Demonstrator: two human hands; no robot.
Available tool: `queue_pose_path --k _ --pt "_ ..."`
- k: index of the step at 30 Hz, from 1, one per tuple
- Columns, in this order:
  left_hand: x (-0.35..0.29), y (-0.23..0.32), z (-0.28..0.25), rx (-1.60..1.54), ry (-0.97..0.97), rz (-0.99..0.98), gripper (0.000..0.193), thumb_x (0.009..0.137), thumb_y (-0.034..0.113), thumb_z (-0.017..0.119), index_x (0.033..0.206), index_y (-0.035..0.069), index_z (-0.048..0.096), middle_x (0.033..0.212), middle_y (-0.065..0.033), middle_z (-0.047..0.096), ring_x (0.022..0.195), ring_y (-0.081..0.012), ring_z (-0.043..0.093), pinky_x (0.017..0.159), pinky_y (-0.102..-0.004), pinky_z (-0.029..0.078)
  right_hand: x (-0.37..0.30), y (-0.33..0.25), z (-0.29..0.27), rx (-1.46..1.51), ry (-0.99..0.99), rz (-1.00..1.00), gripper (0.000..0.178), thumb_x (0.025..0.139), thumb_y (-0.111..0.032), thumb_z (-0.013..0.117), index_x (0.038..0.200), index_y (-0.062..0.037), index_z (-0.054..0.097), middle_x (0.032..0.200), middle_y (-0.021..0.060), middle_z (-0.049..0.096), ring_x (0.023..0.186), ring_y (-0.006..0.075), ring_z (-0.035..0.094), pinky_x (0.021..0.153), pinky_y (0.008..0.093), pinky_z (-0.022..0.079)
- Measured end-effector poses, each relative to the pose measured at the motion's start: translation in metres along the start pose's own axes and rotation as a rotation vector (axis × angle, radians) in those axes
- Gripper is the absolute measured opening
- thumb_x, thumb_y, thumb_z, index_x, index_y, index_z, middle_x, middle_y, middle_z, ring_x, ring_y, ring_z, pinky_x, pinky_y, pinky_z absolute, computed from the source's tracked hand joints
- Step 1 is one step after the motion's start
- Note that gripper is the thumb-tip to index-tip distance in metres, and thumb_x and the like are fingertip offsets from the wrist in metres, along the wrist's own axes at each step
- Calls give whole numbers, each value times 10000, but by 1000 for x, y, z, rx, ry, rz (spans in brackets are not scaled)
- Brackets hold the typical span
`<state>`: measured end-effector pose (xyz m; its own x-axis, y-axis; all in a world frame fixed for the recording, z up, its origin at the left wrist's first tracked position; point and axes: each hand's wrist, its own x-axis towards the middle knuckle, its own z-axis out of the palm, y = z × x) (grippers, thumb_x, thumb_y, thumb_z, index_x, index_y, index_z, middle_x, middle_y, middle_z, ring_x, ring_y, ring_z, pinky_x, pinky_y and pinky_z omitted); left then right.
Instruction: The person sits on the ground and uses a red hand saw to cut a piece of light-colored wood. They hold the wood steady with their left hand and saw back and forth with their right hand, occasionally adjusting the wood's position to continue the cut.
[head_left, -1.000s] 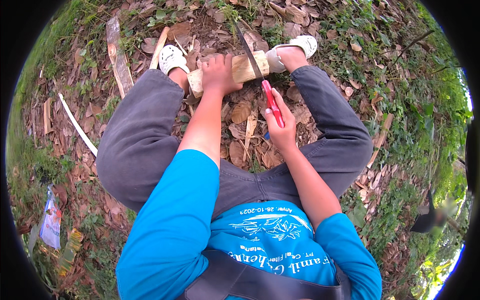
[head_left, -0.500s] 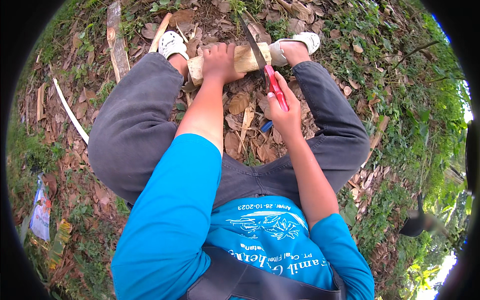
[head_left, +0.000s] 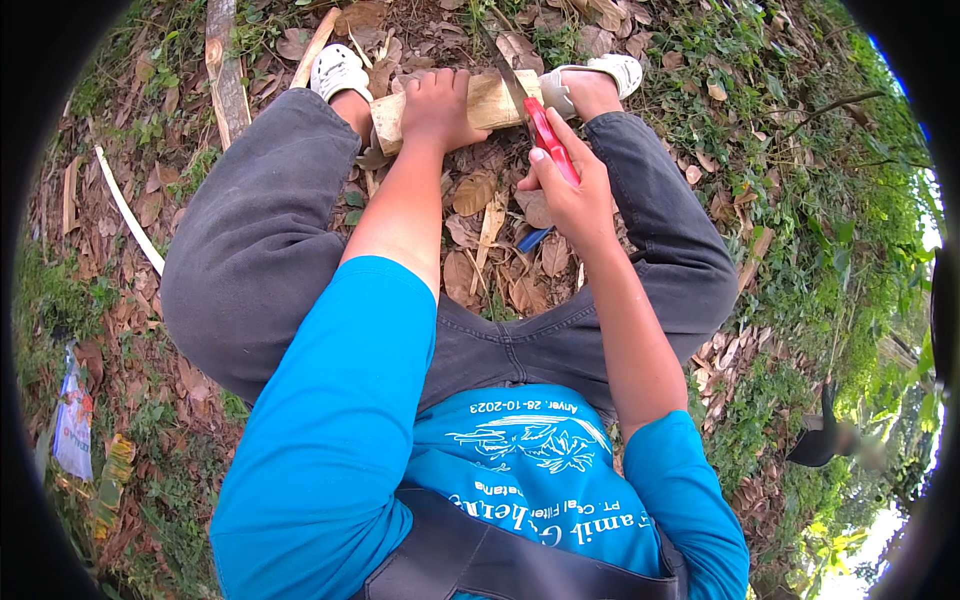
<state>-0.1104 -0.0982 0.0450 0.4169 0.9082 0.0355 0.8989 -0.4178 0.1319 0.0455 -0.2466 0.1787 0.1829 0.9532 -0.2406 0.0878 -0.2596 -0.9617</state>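
Observation:
A short piece of pale split wood (head_left: 492,104) lies crosswise between my feet. My left hand (head_left: 436,108) is closed over its left half, pressing from above. In my right hand (head_left: 577,192) is a hand saw (head_left: 551,137), its red handle gripped with the thumb along the near side. The saw's dark blade (head_left: 503,67) crosses the wood near its right end and points away from me, slightly left. How deep the blade sits in the wood I cannot tell.
White clogs (head_left: 340,74) are on my feet, on either side of the wood. A long split log (head_left: 226,75) lies at the far left, with a curved pale strip (head_left: 128,212) nearer. Under my hands, dry leaves surround a small blue object (head_left: 533,240). A plastic bag (head_left: 73,428) rests at left.
My right hand has pushed the saw away from me, so the handle is closer to the wood. My left hand keeps its place on the wood.

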Motion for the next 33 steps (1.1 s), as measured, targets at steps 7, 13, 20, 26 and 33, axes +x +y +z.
queue_pose_path --k 7,13,20,26,33 --pt "2 0 -1 -1 -4 6 982 608 628 866 1389 129 542 1264 -78 594 1227 -267 551 1039 -431 419 2 20 -8 22 68 -68 548 986 -37 620 1516 17 490 1065 50 682 801 50 597 726 207 495" --pt "3 1 -1 9 -20 -16 971 618 614 866 1395 134 536 1275 -74 591 1239 -266 545 1041 -425 417 -7 55 -7 113 71 -86 595 980 -35 613 1552 -15 452 1149 55 644 775 61 569 744 223 507" --pt "3 1 2 33 -27 -15 996 628 628 861 1419 138 505 1295 -76 584 1249 -267 542 1045 -432 408 -9 41 -19 384 -19 56 691 997 -63 559 1625 -4 277 1002 119 688 848 156 690 840 317 571" --pt "1 2 0 44 -17 -10 1007 631 639 858 1428 144 493 1300 -76 581 1250 -268 542 1049 -435 401 -9 38 -20 379 -31 57 729 941 42 484 1634 -38 273 1275 234 675 958 204 726 894 333 576" --pt "2 2 -4 46 -58 -16 1006 637 646 854 1433 146 494 1301 -75 581 1252 -264 539 1059 -425 399 -8 44 -21 344 -54 39 773 925 87 509 1640 -29 238 1268 213 678 983 201 729 851 315 592"
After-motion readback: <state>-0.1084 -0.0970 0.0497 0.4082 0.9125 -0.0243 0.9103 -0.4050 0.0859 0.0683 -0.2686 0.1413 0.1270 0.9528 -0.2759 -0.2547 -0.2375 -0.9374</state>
